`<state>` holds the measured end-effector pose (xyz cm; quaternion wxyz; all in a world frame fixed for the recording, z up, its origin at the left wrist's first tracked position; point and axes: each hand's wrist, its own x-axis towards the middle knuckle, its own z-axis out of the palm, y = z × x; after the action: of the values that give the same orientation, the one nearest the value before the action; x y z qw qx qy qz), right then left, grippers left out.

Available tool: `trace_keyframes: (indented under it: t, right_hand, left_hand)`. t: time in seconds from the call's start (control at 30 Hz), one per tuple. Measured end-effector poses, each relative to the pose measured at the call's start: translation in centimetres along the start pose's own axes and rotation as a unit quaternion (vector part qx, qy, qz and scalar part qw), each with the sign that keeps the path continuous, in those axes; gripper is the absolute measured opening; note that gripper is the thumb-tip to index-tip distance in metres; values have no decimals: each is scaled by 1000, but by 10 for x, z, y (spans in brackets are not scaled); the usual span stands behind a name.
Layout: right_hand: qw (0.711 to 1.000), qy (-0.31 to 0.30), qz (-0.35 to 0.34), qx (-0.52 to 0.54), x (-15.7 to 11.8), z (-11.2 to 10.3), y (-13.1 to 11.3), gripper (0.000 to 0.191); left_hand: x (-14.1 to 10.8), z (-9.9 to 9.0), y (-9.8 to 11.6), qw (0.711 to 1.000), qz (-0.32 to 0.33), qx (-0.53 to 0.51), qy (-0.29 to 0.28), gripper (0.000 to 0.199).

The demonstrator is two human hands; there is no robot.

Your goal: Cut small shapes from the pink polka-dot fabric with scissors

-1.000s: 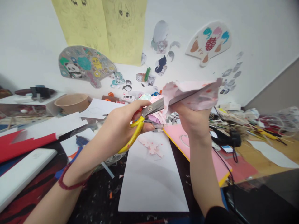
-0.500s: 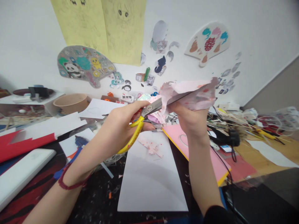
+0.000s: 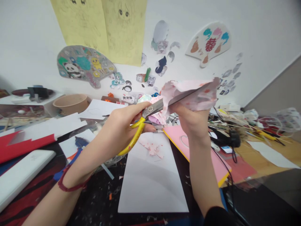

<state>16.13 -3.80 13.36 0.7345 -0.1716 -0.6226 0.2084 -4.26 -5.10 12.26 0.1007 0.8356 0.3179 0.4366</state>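
Observation:
My left hand [image 3: 128, 121] is closed round the yellow handles of a pair of scissors [image 3: 138, 133]. Their long blades point up to the right and run into a thin, crumpled piece of pink patterned paper [image 3: 188, 89]. From below, my right hand [image 3: 194, 121] grips that paper; most of its fingers are hidden behind it. A white sheet [image 3: 152, 185] lies beneath both hands, with small pink scraps [image 3: 152, 149] near its far end. Behind the scissors more pink paper [image 3: 158, 114] is heaped.
A pink board with a yellow edge [image 3: 197, 153] lies right of the sheet, a black cable crossing it. At left are a white oblong case [image 3: 28, 175], red paper [image 3: 25, 146] and a round tan bowl [image 3: 70, 102]. Clutter covers the wooden surface [image 3: 249, 157] at right.
Both hands, the scissors and the pink paper hold nearly the same position. The view has shifted very slightly.

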Motion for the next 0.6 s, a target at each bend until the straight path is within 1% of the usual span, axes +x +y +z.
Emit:
trace_keyframes:
  t: [0.07, 0.13, 0.17, 0.23, 0.3, 0.33, 0.43, 0.53, 0.6]
  right_hand:
    - [999, -18, -27, -2, 0, 0, 0, 29]
    - [999, -27, -40, -7, 1, -1, 2, 31]
    - [999, -32, -44, -4, 1, -2, 3, 34]
    - [998, -42, -47, 4, 1, -4, 5, 46]
    - [999, -38, -36, -1, 0, -5, 5, 54]
    - [999, -30, -26, -9, 0, -5, 4, 54]
    - [1000, -8, -2, -23, 0, -4, 3, 45]
    - [999, -17, 3, -28, -1, -3, 1, 42]
    - [998, -27, 14, -60, -2, -3, -1, 36]
  left_hand:
    - [0, 0, 0, 1000, 3, -3, -2, 39]
    - [0, 0, 0, 1000, 6, -7, -1, 39]
    - [1, 0, 0, 1000, 7, -8, 0, 40]
    - [1, 0, 0, 1000, 5, -2, 2, 41]
    - [2, 0, 0, 1000, 2, 14, 3, 42]
    - [2, 0, 0, 1000, 0, 24, 2, 43]
    - [3, -1, 2, 999, -9, 53, -10, 47]
    - [4, -2, 4, 997, -4, 71, -17, 52]
    - [4, -1, 4, 997, 5, 71, -20, 53]
